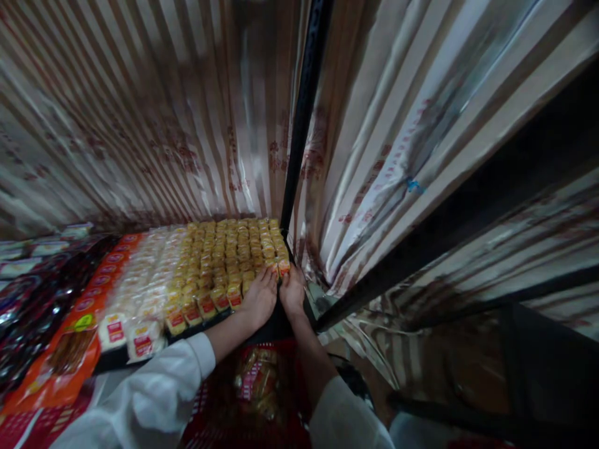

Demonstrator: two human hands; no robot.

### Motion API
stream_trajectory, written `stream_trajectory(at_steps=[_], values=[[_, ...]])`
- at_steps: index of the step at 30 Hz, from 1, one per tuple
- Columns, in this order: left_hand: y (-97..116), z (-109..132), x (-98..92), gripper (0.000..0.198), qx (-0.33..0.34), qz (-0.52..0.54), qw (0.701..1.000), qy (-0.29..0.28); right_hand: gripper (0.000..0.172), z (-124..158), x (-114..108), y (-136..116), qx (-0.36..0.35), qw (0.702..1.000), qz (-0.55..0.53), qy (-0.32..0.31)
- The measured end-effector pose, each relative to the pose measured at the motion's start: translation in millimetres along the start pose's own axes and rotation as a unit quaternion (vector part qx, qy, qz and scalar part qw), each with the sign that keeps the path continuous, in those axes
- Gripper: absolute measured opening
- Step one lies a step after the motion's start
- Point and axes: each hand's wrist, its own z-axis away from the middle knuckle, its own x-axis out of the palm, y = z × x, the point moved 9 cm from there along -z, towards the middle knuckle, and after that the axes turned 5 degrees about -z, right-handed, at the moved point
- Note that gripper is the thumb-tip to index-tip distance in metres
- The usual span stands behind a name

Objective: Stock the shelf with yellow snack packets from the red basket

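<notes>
Rows of small yellow wrapped packs [224, 249], which look like packaged cakes, stand closely packed on a dark shelf. At the front right corner of these rows, my left hand [261, 297] reaches in with its fingers closed against a yellow pack with a red label [274, 269]. Beside it, my right hand [292, 292] has its fingers closed on the corner pack [283, 267]. The hands almost meet, and their palms hide the front edges of the nearest packs.
White wrapped packs [150, 274] and orange bags [77, 349] lie left of the yellow rows, then dark shiny packages [37, 312]. Below my arms is a red basket [201, 405] holding wrapped goods [257, 380]. A black post [302, 118] rises behind the corner, before striped plastic sheeting [187, 112].
</notes>
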Motion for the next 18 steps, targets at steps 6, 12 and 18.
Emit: stream_trajectory(at_steps=[6,12,18], values=[[3,2,0.2,0.046,-0.018,-0.005,1.0,0.005,0.048,3,-1,-1,-0.033,0.999,0.006,0.014],[4,4,-2.4,0.048,-0.018,0.028,0.999,0.029,0.048,4,8,1,-0.027,0.999,0.002,-0.017],[7,4,-13.0,0.05,-0.021,0.039,0.999,0.028,0.051,6,15,7,-0.023,0.998,0.055,-0.037]])
